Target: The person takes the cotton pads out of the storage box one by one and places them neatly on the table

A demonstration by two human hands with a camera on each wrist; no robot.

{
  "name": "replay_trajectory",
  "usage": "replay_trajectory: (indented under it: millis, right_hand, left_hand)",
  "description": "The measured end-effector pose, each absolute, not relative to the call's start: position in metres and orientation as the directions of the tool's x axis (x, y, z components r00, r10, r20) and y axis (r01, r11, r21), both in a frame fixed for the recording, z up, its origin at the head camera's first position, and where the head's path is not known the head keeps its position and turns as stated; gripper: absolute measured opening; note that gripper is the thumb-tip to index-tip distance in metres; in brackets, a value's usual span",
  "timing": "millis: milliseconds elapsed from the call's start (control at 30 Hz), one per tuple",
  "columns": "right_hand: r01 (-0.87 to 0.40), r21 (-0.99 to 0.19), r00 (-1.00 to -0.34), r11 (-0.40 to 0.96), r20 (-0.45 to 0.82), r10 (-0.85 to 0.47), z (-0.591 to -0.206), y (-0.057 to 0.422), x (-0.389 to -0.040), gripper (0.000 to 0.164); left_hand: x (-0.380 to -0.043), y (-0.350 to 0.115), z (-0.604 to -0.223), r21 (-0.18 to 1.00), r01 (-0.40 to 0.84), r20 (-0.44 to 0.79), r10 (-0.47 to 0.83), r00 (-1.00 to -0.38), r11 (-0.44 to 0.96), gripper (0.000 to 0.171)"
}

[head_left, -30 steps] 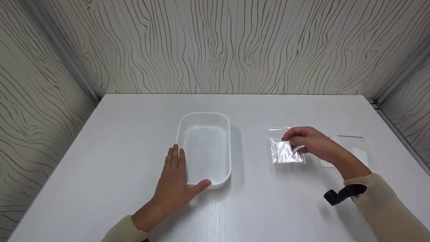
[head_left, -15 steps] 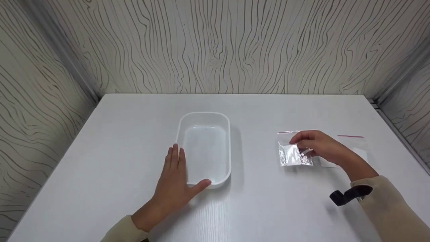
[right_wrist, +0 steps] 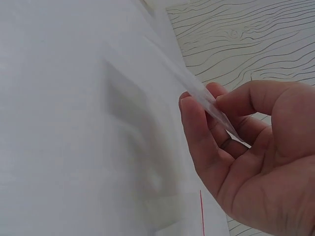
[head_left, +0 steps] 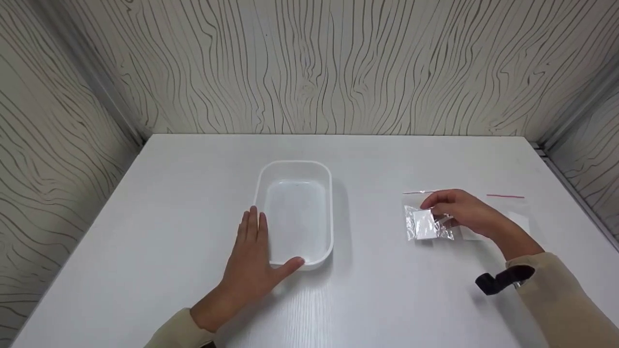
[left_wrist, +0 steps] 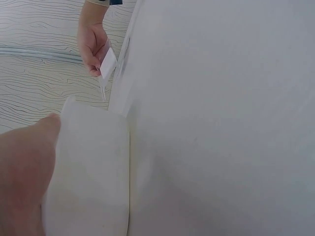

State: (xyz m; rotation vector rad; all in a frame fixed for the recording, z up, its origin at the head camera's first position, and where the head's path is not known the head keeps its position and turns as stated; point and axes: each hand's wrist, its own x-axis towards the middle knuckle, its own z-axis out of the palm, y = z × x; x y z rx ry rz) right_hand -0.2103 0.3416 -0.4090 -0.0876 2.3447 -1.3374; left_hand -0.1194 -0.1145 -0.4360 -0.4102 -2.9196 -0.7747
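Note:
A white rectangular plastic container with rounded corners stands mid-table. My left hand rests along its left side, fingers straight, thumb over the near rim; the left wrist view shows the container's outer wall beside that thumb. To the right, my right hand pinches a clear zip bag with a white square piece inside. In the right wrist view, the bag is seen edge-on between thumb and fingers, raised above the table with its shadow below.
On the table at the right lies another clear zip bag with a red strip and a white piece, partly behind my right arm. Wood-patterned panels close off the back and sides. A black camera mount juts from the right wrist.
My right hand has moved right and slightly nearer with the pinched bag, bringing it closer to the bag lying on the table. The left hand and container have stayed still.

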Motion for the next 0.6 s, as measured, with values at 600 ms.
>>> replay_trajectory:
  millis: [600]
  right_hand:
    - [0.127,-0.764,-0.918,0.632,-0.331,-0.216,-0.4152,0.3332,-0.2104,0.027]
  left_hand:
    - [-0.1202,-0.1152,-0.4368,0.466,0.274,0.143,0.234,-0.962,0.841,0.121]
